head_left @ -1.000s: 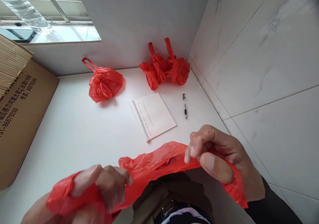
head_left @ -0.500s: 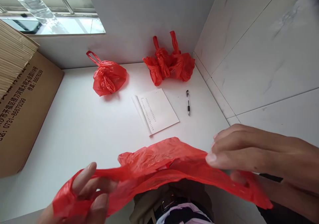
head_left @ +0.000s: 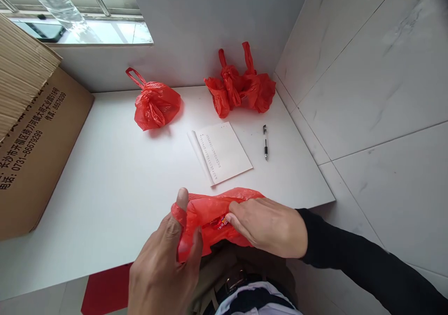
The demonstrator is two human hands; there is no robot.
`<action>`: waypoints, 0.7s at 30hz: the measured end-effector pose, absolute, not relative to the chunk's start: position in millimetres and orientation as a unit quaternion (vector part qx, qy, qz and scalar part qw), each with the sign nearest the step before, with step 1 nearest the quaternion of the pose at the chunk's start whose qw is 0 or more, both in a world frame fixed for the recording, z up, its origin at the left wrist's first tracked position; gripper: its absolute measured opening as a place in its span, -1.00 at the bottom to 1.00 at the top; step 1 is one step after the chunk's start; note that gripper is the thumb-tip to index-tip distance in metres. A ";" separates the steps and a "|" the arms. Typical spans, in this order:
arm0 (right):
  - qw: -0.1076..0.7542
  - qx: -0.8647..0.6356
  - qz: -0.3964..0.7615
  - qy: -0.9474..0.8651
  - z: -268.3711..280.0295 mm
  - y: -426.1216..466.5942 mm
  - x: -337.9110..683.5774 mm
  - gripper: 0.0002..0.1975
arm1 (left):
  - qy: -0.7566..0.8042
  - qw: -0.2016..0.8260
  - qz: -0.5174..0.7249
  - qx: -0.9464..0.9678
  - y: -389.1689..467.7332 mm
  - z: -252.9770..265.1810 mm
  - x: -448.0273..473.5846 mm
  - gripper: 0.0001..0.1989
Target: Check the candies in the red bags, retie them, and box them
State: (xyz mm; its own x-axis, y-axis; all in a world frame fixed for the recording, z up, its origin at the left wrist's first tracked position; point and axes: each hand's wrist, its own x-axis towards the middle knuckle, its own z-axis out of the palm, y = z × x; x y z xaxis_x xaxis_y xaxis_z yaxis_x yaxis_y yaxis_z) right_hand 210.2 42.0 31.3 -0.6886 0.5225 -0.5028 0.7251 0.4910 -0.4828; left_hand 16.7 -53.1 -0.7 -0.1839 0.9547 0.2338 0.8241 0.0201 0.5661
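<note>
By the near edge of the bench, the half-curled left hand has the red bag looped round one digit, likely holding it open for the right hand, whose hidden grip I cannot tell

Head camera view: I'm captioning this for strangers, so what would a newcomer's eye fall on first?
Probably the open red bag at the table's near edge, between the left hand and right hand. Next, a knotted red bag at the back left and a red bag cluster near the far right corner. Then the cardboard box at left.
</note>
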 end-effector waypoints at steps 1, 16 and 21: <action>0.169 0.392 -0.304 0.852 29.5 39.1 207.6 -0.78 | 0.706 0.091 0.306 0.632 -53.1 -3.3 19.5 -0.27; 0.249 0.381 -0.189 0.870 -7.2 16.6 179.9 -0.64 | 0.721 0.061 0.320 0.612 -57.8 -3.1 32.2 -0.15; 0.273 0.388 -0.145 0.868 -9.2 11.9 185.5 -0.63 | 0.722 0.085 0.326 0.605 -68.0 -13.7 30.2 -0.12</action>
